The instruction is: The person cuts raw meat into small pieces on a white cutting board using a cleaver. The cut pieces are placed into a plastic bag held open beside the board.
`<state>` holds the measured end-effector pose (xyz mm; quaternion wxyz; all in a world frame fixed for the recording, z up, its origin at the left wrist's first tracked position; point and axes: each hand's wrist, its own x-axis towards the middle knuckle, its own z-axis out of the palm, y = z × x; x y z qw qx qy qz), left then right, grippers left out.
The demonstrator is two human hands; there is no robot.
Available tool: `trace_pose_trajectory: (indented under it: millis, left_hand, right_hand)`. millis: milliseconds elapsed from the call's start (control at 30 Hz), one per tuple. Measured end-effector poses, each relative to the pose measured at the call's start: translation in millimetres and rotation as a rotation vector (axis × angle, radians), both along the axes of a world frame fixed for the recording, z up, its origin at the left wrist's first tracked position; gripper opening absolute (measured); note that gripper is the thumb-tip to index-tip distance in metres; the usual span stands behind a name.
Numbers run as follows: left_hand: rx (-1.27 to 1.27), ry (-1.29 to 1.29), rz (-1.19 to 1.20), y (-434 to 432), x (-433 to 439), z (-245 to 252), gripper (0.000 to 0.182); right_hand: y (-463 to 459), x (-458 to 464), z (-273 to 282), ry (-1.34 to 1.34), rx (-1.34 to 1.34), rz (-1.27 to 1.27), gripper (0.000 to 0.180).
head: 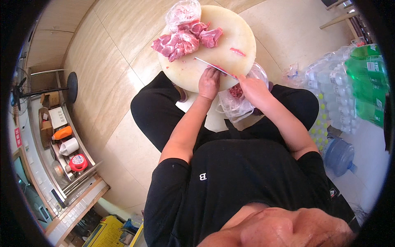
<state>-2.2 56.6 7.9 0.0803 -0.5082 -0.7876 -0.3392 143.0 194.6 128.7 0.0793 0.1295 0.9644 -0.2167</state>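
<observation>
A round, pale cutting board [237, 27] stands before me, between my knees. My right hand [254, 91] grips a knife at the board's near right edge. Its narrow blade [205, 62] points away to the left, seen almost edge-on. Against the blade, my left hand [210, 81] holds a small piece of red meat [218, 67] down with bent fingers, mostly hiding it. Large chunks of raw meat [180, 44] lie at the far left of the board, beside a clear plastic bag of meat [184, 13]. One thin meat strip [237, 52] rests apart on the right.
Below the board's near edge, an open plastic bag [236, 108] contains cut meat [236, 91]. Shrink-wrapped bottles [333, 80], green bottles [367, 83] and a blue water jug [339, 156] stand on my right. At left is a metal-framed shelf with an orange bottle [62, 132].
</observation>
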Motion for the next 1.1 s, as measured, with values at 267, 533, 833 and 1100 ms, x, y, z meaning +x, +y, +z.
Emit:
trace_pose_trajectory:
  millis: [267,533,833,1100]
  left_hand:
    - [-0.009,-0.079,0.02,-9,-2,11,0.017]
    - [0.058,0.016,0.133,17,-25,18,0.015]
    - [-0.079,0.04,-0.339,116,-17,20,0.017]
    - [-0.178,-0.076,-0.111,121,-31,27,0.014]
  right_hand:
    - [21,20,14,-0.026,0.009,-0.087,0.016]
    - [53,26,40,0.146,-0.108,-0.305,0.018]
    - [85,33,44,0.205,-0.025,-0.591,0.02]
    - [86,34,49,0.239,-0.058,-0.559,0.02]
